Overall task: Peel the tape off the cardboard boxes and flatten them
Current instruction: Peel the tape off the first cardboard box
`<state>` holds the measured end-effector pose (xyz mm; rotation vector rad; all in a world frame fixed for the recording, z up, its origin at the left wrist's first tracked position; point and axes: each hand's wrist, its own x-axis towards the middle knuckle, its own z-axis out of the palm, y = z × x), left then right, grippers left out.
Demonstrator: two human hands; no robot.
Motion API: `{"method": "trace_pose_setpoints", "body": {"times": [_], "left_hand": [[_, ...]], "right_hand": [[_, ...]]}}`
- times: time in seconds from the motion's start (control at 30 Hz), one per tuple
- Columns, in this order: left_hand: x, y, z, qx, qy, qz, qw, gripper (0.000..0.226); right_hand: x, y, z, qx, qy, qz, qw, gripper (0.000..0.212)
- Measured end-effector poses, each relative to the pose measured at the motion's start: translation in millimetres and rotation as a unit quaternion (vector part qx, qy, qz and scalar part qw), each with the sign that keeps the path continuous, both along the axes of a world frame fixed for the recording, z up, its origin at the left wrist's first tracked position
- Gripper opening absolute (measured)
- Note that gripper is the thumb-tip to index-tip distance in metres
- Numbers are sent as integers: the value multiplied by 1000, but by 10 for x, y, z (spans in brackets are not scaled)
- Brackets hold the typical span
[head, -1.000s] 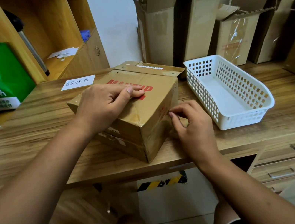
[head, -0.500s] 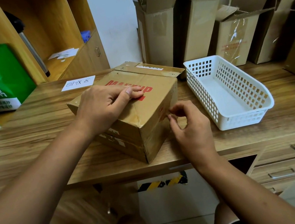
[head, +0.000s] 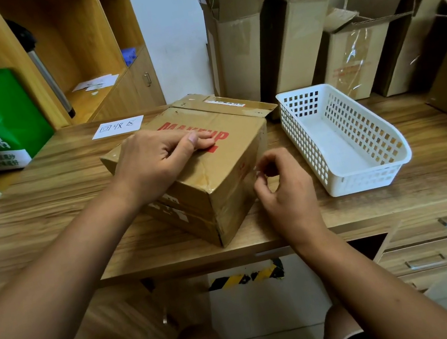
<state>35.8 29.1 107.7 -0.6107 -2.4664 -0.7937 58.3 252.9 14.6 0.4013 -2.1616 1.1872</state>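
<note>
L hand lies flat, fingers straight, on top of the 1 taped box. R hand, just beside the box's side, has fingers curled, thumb & 1st finger pinching what may be a bit of clear tape. 1 white basket sits R of the R hand; 1 paper note lies past the L hand.
</note>
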Motion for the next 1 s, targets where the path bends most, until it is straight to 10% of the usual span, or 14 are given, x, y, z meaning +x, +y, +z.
{"method": "trace_pose_setpoints", "body": {"times": [0.53,1.0], "left_hand": [[349,177,85,-260,12,-56,964,64],[378,236,-52,-249,20,-34,968,58]], "right_hand": [[18,-4,-34,16,37,-16,999,21],[16,48,-32,11,60,-12,998,21]]}}
